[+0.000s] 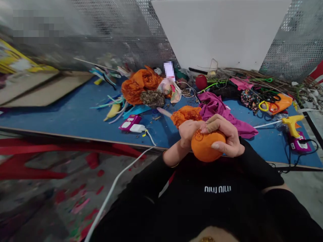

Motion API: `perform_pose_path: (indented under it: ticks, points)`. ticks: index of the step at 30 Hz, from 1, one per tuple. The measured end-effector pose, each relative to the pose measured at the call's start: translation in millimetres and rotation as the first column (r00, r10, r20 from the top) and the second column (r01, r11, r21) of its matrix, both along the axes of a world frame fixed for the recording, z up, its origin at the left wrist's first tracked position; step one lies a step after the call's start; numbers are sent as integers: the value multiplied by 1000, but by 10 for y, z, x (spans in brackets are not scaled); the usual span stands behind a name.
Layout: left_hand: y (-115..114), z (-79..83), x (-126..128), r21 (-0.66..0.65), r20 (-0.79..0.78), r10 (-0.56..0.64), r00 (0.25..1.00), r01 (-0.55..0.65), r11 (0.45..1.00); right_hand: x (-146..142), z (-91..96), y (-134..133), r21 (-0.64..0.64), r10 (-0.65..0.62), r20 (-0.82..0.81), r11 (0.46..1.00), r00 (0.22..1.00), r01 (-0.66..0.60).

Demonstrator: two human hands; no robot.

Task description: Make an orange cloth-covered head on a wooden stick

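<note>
- the orange ball [208, 148] is in the person's two hands, at the near side of the purple cloth [213, 105], lifted before the table's front edge.
- the left hand [188, 133] is curled nearly closed, its fingers bunched at the ball's upper left; exactly what the tips pinch there is hidden.
- the right hand [228, 137] is part-closed around the ball's other side, thumb bent over the front and fingers arched across the top to meet the left.
- what looks done: the ball is already a full, rounded shape, with smooth orange over the side that shows and a dark round mark near the top.
- what looks left: both hands are busy at the top, so the handling there seems unfinished; whether the ball is closed under the fingers cannot be told, nor how much work remains.
- a crumpled orange bunch [187, 114] lies just left of the purple cloth, behind the left hand; whether it joins the ball is unclear.
- a bigger orange bundle [137, 84] and a brown clump [152, 98] sit farther left of the cloth, out of the hands.
- scissors [263, 106] and a yellow glue gun [292, 124] are right of the cloth; neither is in hand.
</note>
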State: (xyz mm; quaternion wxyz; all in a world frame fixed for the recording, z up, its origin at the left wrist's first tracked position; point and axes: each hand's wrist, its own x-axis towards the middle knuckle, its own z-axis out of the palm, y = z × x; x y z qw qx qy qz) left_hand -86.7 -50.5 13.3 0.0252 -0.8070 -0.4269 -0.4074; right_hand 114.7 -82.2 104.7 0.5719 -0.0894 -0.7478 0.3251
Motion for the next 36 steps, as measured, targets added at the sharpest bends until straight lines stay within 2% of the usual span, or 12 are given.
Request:
perform_pose_path:
  ticks: [3,5,7,10,13,16,19,22,25,28,31,36]
  points:
    - [-47,285,110,302,-50,-109,993,120,946,45,-32,4,-78,-38,8,996,999,39]
    - [-61,466,198,444,-49,-81,995,95,891,88,-68,-5,-165,-83,-2,983,997,81]
    - [-69,595,277,494,-35,-25,999,39,869,148,-130,-17,-278,-132,-31,953,991,118]
    - [-37,650,374,449,-84,74,994,-29,893,311,-247,41,-442,-281,-31,864,959,239]
    - [112,565,504,204,-252,137,958,-86,975,594,-308,331,-503,-508,50,731,860,461]
    - [365,395,687,-124,-425,78,902,-144,982,887,-229,868,-358,-670,147,650,728,670]
    - [600,200,837,-325,-459,-53,887,-112,939,991,-15,1494,-88,-718,288,639,633,765]
    - [722,46,898,-408,-422,-118,899,-72,910,815,217,2094,214,-699,522,663,489,718]
    - [745,-29,895,-428,-394,-147,907,-40,903,412,335,2691,412,-632,727,715,269,565]
    - [735,-42,873,-433,-353,-194,915,24,901,-82,314,3295,461,-549,833,758,71,461]
    - [723,-37,854,-442,-341,-235,910,65,895,-492,216,3835,458,-491,870,768,-47,448]
    - [687,-21,859,-487,-350,-273,896,75,870,-770,15,4420,498,-447,861,639,-243,586]
